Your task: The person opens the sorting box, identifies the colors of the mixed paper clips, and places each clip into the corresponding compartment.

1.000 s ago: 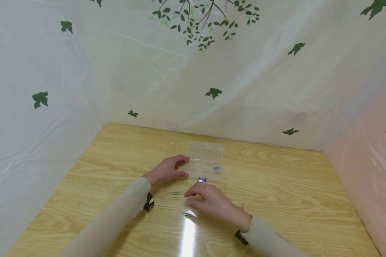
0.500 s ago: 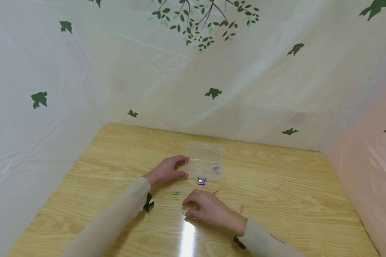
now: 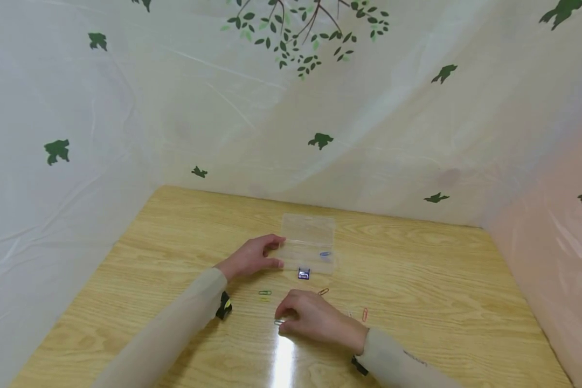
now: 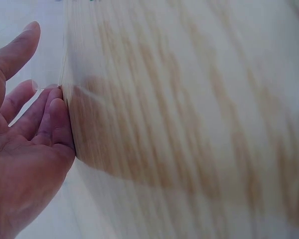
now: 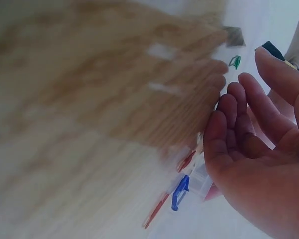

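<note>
A pale paper clip (image 3: 278,322) lies on the tabletop (image 3: 441,302) at the fingertips of the right hand (image 3: 312,318), whose curved forefinger and thumb stand apart. A green paper clip (image 3: 265,292) and a yellow paper clip (image 3: 265,299) lie near. Farther off, the left hand (image 3: 252,255) spreads thumb and fingers at the left edge of a clear plastic box (image 3: 300,257) (its lid raised), which holds a blue paper clip (image 3: 325,254).

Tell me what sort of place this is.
Probably a makeshift indoor booth for recording, though the wider room is hidden: pale sheeting printed with leafy branches surrounds the far edge and sides of a wood-grain table, which reflects a bright light.
</note>
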Available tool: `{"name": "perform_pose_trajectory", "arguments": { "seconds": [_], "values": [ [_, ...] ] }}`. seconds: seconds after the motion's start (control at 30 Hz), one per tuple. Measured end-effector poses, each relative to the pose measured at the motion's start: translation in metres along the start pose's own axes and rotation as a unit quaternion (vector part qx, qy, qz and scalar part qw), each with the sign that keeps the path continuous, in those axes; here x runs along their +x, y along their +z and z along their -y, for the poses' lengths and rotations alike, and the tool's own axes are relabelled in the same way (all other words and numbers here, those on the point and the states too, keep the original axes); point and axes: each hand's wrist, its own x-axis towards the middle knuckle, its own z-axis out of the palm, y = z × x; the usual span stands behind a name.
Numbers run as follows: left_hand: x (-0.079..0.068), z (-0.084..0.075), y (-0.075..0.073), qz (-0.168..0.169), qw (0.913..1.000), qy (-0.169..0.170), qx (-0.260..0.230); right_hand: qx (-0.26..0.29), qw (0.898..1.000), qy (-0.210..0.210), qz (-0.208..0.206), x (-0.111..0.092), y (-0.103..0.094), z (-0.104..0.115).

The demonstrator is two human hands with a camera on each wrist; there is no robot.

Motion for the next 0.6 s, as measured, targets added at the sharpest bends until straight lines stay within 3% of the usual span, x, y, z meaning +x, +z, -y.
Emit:
{"name": "perform_pose_trajectory", "arguments": {
  "seconds": [0.4, 0.6],
  "values": [
    [-0.0004, 0.0014, 0.0, -0.001, 1.0, -0.004, -0.001, -0.026, 0.999, -0.019, 0.02, 0.0061, 0.0014, 0.0002],
    [0.0001, 0.0009, -0.0001, -0.001, 0.9999, 0.013, 0.003, -0.036, 0.999, -0.017, 0.031, 0.0067, 0.0009, 0.0014]
  ]
}}
